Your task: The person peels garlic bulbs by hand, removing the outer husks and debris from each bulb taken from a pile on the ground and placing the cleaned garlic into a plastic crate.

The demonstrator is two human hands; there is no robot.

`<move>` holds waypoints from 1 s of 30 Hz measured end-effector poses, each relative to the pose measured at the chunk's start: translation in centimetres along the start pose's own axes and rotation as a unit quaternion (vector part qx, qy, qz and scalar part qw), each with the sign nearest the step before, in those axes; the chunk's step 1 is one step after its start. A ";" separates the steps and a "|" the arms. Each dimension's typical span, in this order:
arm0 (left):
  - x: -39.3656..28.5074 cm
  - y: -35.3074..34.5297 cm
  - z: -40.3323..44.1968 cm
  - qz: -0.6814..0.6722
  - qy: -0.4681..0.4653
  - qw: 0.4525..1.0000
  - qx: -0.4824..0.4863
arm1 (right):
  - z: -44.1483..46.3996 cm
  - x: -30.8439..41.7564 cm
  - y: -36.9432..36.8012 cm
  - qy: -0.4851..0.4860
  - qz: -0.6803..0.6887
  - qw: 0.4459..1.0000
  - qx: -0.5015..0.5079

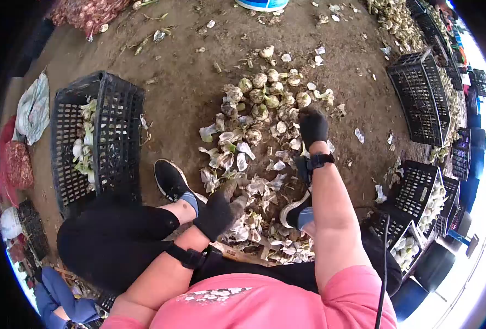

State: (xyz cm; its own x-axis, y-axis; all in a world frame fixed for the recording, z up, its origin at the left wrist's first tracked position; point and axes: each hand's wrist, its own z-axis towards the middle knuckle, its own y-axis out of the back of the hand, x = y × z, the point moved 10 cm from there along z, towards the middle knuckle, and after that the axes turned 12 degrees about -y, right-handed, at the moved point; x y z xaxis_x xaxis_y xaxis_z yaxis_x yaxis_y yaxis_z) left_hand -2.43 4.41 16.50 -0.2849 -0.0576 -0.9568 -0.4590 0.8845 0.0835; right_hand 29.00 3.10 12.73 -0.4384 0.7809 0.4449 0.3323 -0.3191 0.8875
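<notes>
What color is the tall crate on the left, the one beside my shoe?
That crate is black, showing best in the head view.

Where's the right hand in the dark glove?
In the head view, the dark-gloved right hand is right of centre, at the right edge of the heaped, round, whitish bulbs.

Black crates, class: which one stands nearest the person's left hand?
The large crate beyond the left leg, holding green-stemmed bulbs. The other crates stand farther from the left hand, at the far left or along the right.
</notes>
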 end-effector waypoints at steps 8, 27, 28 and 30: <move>-3.3 1.2 0.4 -0.110 -0.097 0.986 -0.084 | -17.3 14.4 3.9 0.186 0.159 0.925 0.290; -9.4 2.5 -2.0 -0.176 -0.119 0.976 -0.053 | -25.0 11.6 9.2 0.028 0.340 0.927 0.155; -10.0 2.8 -2.1 -0.126 -0.124 0.983 -0.045 | -25.3 12.8 10.3 0.088 0.303 0.942 0.116; -11.3 3.0 -2.6 -0.090 -0.207 0.971 -0.084 | -26.7 15.6 12.7 0.223 0.197 0.955 0.014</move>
State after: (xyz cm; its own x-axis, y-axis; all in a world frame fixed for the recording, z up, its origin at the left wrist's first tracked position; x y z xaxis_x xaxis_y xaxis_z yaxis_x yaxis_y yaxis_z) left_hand -2.78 6.50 28.25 0.1583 0.0181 -0.9872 -0.6109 0.7873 -0.0835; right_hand 4.04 -3.08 34.12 -0.5851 0.2956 0.7551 0.5635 -0.5214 0.6408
